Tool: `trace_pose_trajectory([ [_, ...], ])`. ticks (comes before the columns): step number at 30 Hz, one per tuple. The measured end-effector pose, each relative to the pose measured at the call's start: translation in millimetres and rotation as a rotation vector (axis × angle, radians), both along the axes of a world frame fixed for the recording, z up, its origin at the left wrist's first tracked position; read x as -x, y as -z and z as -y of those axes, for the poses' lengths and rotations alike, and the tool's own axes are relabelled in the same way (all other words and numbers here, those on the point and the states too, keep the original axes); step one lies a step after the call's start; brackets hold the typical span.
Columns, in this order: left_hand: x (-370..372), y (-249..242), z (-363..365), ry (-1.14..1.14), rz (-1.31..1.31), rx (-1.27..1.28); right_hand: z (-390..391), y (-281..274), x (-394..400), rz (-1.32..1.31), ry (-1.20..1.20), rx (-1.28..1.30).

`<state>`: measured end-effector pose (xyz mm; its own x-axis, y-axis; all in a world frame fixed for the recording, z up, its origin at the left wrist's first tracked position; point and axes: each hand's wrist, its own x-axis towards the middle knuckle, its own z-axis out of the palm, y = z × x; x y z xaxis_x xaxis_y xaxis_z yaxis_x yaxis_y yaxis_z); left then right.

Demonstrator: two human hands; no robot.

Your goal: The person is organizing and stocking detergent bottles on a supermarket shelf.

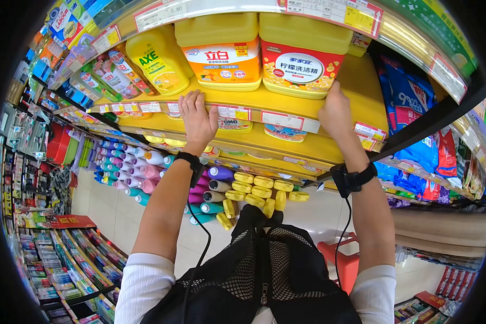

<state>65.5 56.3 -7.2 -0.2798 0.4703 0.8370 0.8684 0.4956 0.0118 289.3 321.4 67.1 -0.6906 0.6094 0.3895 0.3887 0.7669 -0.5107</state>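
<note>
My left hand (198, 117) lies on the front edge of the yellow shelf (232, 99), fingers extended over its lip, holding nothing. At the lower right corner of a yellow dish soap jug (297, 59) with a red lemon label, my right hand (336, 110) is closed against its side; some fingertips are hidden behind the corner. A similar jug with an orange label (220, 54) stands upright just to its left. Further left is a yellow AXE bottle (159, 62). Both wrists wear black bands with cables.
Lower shelves hold more jugs (284, 132). On the floor below stand several yellow bottles (262, 191) and rows of purple, pink and teal bottles (146, 171). Blue detergent bags (407, 94) fill the right bay beyond a black shelf post (416, 125). A red stool (343, 259) is beside me.
</note>
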Motion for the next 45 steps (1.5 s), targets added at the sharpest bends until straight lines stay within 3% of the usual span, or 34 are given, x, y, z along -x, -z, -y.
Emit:
trace_pose_trajectory([
  [4, 1.1, 0.5, 0.0, 0.013, 0.003, -0.009, 1.6, 8.1, 6.0, -0.046, -0.056, -0.144],
  [16, 4.9, 0.3, 4.8, -0.008, -0.013, 0.020, -12.7, 6.5, -2.4, -0.018, -0.256, -0.198],
  [28, 3.2, -0.4, 3.7, -0.004, 0.006, 0.005, -29.9, 14.6, -11.6, -0.170, -0.102, -0.181],
  [37, 1.2, -2.9, 4.1, 0.032, 0.054, -0.010, -29.1, 15.2, -10.2, -0.103, -0.063, -0.290],
  [45, 1.1, -4.2, 8.6, 0.116, 0.091, -0.040, -33.3, 13.3, -12.5, -0.042, -0.020, -0.239],
])
